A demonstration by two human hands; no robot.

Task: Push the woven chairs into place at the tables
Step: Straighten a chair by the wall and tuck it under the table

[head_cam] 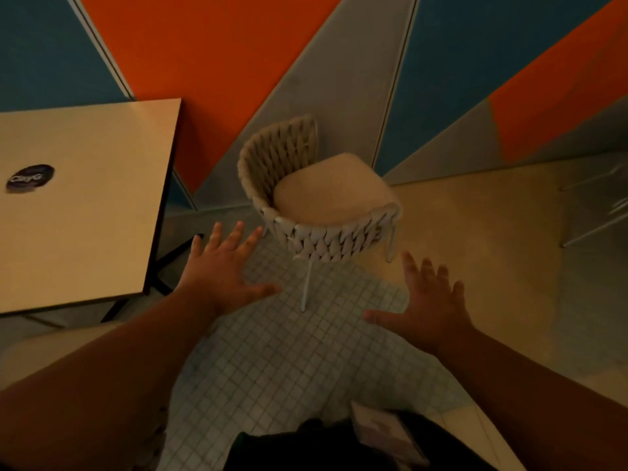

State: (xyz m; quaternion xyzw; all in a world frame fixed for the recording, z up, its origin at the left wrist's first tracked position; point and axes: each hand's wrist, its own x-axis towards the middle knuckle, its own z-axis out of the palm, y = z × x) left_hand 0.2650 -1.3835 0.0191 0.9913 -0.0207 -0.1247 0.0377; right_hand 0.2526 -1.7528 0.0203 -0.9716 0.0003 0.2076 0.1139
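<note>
A woven chair [317, 198] with a pale seat cushion and thin white legs stands on the floor right of a square beige table [81, 205], apart from it. Its curved woven back faces me and the table side. My left hand [224, 270] is stretched out, fingers spread, just short of the chair's near left rim and not touching it. Fingers apart and holding nothing, my right hand [426, 304] hovers below the chair's right corner. A second woven chair edge [153, 447] shows at the bottom left under my left arm.
The table carries a dark round sticker [30, 178] and stands on black legs [163, 266]. An orange, blue and grey wall [238, 62] rises right behind the chair. Thin metal legs [594, 215] of other furniture show at the far right. Small white floor tiles [289, 351] lie under my hands.
</note>
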